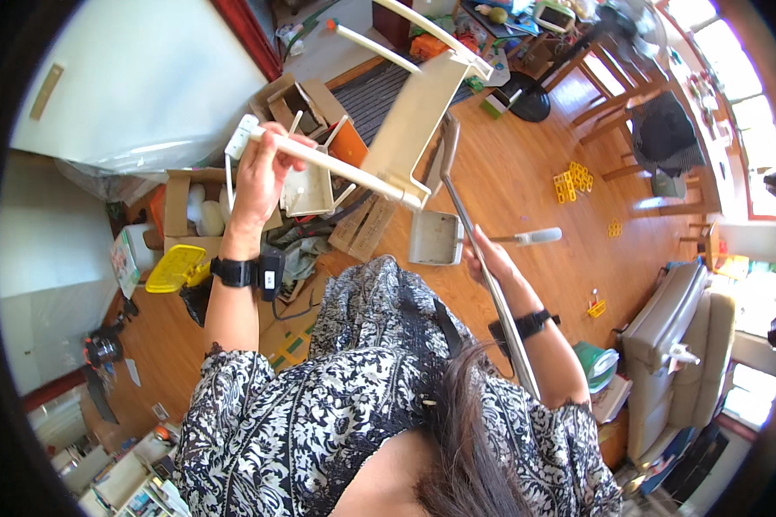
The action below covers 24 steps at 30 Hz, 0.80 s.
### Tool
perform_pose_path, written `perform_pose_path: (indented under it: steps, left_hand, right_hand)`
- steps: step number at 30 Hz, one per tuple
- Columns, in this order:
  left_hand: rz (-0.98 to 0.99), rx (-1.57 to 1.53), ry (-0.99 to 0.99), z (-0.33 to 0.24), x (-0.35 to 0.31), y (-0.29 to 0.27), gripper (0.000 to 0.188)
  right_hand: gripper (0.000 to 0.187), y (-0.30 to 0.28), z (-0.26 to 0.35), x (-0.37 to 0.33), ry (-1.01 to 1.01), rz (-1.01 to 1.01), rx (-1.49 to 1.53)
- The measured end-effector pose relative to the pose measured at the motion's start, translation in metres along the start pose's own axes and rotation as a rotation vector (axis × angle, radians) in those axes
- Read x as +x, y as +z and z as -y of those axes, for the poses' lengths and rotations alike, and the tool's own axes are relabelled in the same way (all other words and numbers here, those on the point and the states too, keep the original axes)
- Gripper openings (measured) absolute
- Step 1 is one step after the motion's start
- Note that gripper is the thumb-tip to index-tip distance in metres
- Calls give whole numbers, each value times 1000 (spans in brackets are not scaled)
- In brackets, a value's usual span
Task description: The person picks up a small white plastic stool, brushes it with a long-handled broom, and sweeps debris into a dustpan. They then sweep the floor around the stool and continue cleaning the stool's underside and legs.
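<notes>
My left hand [267, 168] is closed round a white post of a cream plastic rack [418, 108], which is held tilted off the floor. White legs stick out from the rack's far end. My right hand [494, 260] is closed on a long metal pole [476, 228] with a bent upper end. The pole runs down along my right forearm, and its upper part comes close to the rack's lower corner. Just left of that hand is a grey, scoop-like tray [435, 239]. A short rod with a pale grey end [539, 236] shows beyond my fingers; whether I touch it is unclear.
Ahead and left are an open cardboard box [178, 207], a small upturned cream rack [307, 189] and a yellow lid [176, 267]. A fan base [527, 96] stands far right, near wooden chairs. Yellow plastic pieces [571, 183] lie on the wooden floor; a sofa [677, 362] is at right.
</notes>
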<state>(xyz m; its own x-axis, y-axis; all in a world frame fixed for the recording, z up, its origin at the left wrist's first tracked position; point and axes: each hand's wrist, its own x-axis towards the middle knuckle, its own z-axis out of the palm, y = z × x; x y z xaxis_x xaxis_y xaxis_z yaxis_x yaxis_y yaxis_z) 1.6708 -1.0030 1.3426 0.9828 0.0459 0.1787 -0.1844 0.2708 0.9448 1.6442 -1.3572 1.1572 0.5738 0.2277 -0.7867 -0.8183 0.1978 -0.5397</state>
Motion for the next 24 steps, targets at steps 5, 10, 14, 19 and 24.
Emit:
perform_pose_path:
  steps: [5,10,14,19,24]
  left_hand:
    - [-385,-652,-9,25,-192,-96,29]
    - [-346,-921,-38,86,-210,-113,28]
    - [-574,-849,-335,81,-219,-112,38]
    - [-466,43,-964,76,-220,-147,58]
    - [-424,480,-410,41,-162,-116,58]
  right_hand:
    - [53,89,29,5,103,333,-252]
    - [28,100,37,-4,60,396,-303]
    - [18,97,37,2,21,361,-484]
    - [19,104,45,11,-27,259,-573]
    - [18,115,45,19,-1,278,-589]
